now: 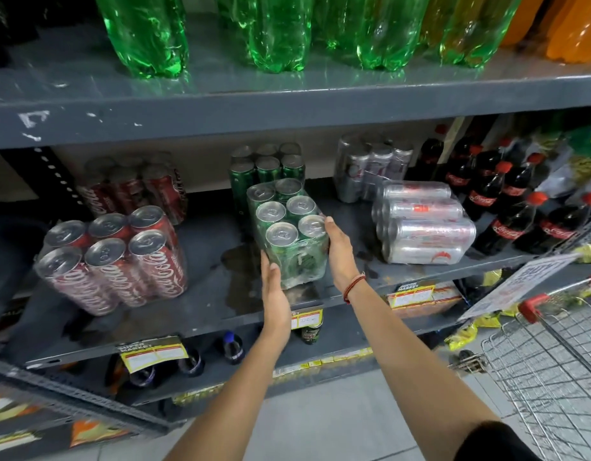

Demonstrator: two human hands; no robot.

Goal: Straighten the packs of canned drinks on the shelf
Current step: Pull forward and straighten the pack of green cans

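Note:
A shrink-wrapped pack of green cans (pixel 289 227) stands upright in the middle of the grey shelf (pixel 201 294). My left hand (pixel 275 287) presses its lower left side and my right hand (pixel 339 249) lies flat against its right side, so both hold the pack between them. Another green pack (pixel 267 168) stands behind it. A red cola pack (pixel 111 257) stands at the left front with a second red pack (pixel 134 184) behind. To the right a silver can pack (pixel 424 224) lies on its side, and an upright silver pack (pixel 370 168) stands behind it.
Cola bottles (pixel 507 201) stand at the shelf's right end. Green and orange bottles (pixel 281 31) line the shelf above. A wire trolley (pixel 550 361) with a red handle is at the lower right. A dark wet-looking stain (pixel 241 261) marks the shelf by the green pack.

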